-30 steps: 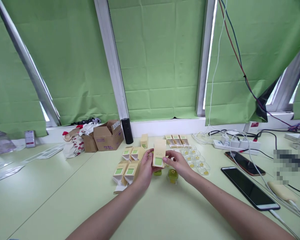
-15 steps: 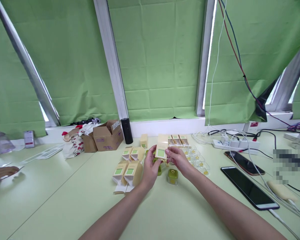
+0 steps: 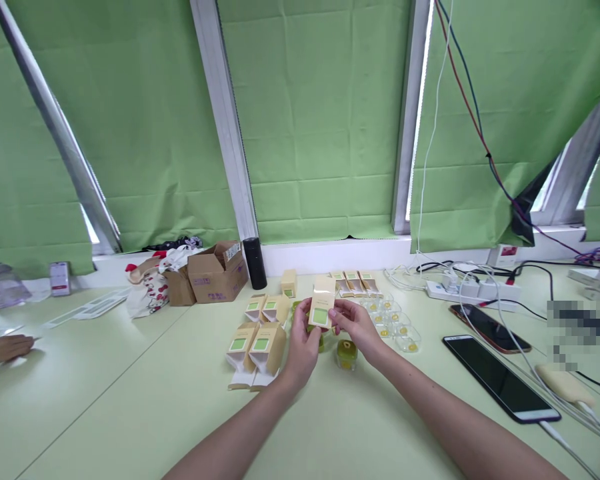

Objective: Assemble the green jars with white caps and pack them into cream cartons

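Observation:
Between my two hands is a small cream carton (image 3: 324,291) with a green square on its front. My left hand (image 3: 303,343) grips its left side, and my right hand (image 3: 356,325) has its fingers closed on the lower right edge. Just below my right hand stands a small clear jar with a green lid (image 3: 347,355). More green lids are partly hidden behind my left hand. To the left, several open cartons (image 3: 267,347) stand with their flaps folded out toward me. Several clear jars (image 3: 403,331) with yellow spots inside sit right of my right hand.
Further back stand three open cartons (image 3: 353,283), a closed carton (image 3: 289,283), a black cylinder (image 3: 255,263) and a cardboard box (image 3: 217,273). At right lie a charging phone (image 3: 500,377), another phone (image 3: 490,327) and a power strip (image 3: 460,293). Another person's hand (image 3: 7,348) rests far left.
The carton in my hands has come down and tilted slightly, and my right fingers have shifted on its edge. At far left, the other person's hand has moved a little leftward.

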`<state>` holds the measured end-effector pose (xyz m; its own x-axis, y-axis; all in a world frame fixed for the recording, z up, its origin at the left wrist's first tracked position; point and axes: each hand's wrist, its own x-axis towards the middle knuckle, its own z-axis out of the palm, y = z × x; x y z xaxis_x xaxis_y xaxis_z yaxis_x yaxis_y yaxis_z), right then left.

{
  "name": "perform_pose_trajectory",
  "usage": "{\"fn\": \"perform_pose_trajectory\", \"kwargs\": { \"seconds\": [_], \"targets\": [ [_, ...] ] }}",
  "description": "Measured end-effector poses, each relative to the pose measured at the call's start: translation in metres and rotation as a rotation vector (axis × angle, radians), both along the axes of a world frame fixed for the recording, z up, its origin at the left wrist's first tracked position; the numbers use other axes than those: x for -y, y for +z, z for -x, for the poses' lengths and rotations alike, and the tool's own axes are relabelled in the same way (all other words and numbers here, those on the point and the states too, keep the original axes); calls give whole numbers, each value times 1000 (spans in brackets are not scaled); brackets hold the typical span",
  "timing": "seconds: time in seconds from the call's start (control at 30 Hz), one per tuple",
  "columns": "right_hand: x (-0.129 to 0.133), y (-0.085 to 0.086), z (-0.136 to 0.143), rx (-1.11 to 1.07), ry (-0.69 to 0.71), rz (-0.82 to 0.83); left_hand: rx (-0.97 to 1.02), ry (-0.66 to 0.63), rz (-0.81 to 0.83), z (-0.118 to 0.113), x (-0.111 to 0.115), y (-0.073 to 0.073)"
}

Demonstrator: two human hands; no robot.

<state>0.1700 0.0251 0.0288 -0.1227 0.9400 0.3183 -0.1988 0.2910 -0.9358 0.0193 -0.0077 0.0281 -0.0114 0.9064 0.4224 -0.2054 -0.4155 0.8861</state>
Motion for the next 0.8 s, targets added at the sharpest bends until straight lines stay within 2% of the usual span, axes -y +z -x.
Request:
{"fn": "perform_pose_trajectory", "kwargs": {
  "seconds": [0.43,0.8],
  "targets": [
    [0,-3,2,-20,7,18,-50,2,-36,4,1,-2],
    [-1,-5,4,-22,-7,13,7,-35,-8,5,4,1]
  ]
}}
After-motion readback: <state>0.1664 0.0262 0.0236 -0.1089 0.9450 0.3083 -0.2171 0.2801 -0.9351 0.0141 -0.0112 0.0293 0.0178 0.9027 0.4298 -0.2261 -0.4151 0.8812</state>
